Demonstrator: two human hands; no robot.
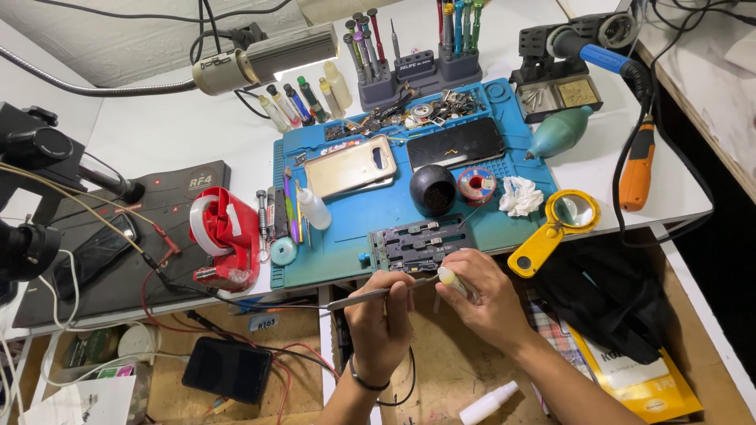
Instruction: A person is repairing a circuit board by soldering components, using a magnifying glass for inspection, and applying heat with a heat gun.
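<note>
Nearest the lens, the left hand [380, 315] pinches metal tweezers [378, 294] whose tips meet the small yellowish tube [454, 282] gripped in the right hand [482, 295], just short of the board holder [417, 245] on the blue mat [378, 212]; seemingly dosing, calling next for steadiness.

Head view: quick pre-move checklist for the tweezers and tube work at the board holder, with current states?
1. Left hand grips the long metal tweezers, tips toward the holder: ok.
2. Right hand holds the small pale squeeze tube, nozzle near the tweezer tips: ok.
3. Grey metal board holder lies flat on the blue work mat, near its front edge: ok.
4. Anything pinched in the tweezer tips: cannot tell, too small.
5. Tube cap off: cannot tell.
6. Space around the holder: yellow-framed magnifier and black round bowl lie close, not touching: ok.
</note>
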